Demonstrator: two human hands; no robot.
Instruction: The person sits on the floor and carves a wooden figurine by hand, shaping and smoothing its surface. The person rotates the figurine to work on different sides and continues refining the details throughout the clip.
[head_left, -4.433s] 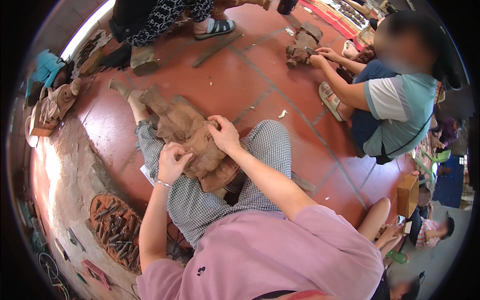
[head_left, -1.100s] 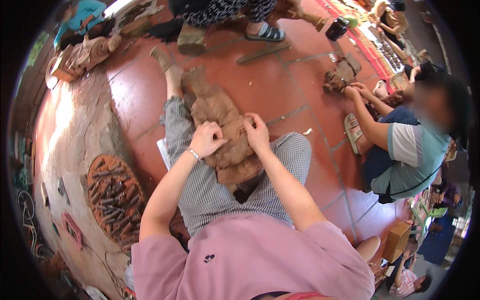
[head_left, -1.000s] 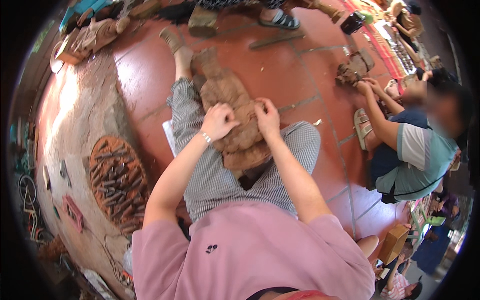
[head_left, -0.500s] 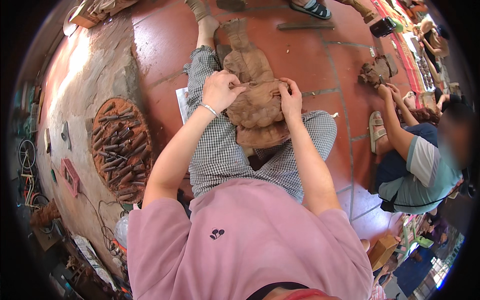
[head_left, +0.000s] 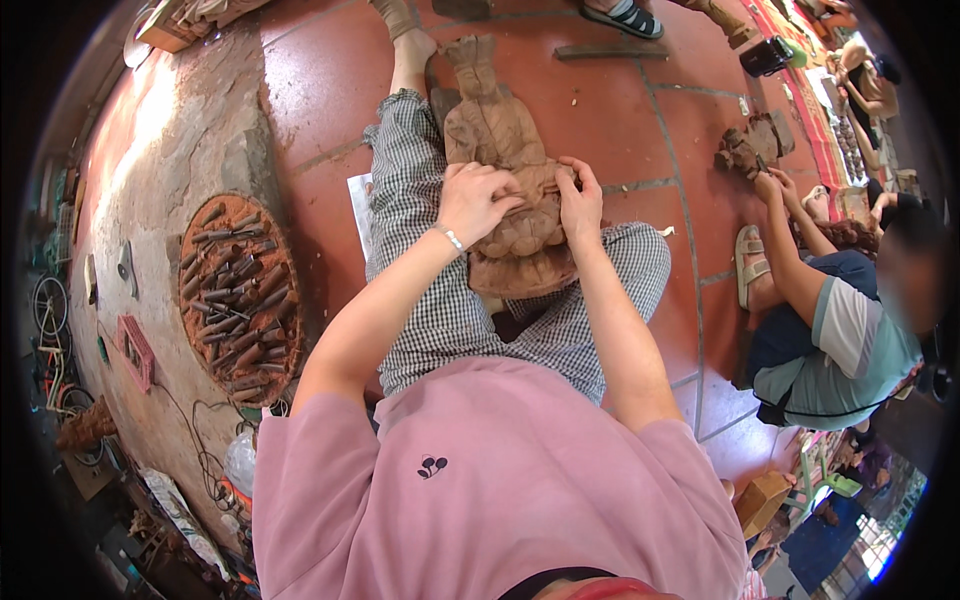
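- Brown carved wooden figure (head_left: 505, 170) lies along the person's checked lap.
- Left hand (head_left: 474, 200) and right hand (head_left: 579, 205) press on the figure's middle, fingers curled against it, detailing.
- Next probably needs steady pressure; round tool tray (head_left: 240, 290) sits left of the figure.

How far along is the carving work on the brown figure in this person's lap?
Looks done: the long brown carved wooden figure already has a shaped body and folds. In hand: the left hand and right hand both press on its middle as it lies along the checked-trousered legs. Left: cannot tell; surface detail is too small. The round tray of carving tools sits untouched to the left.
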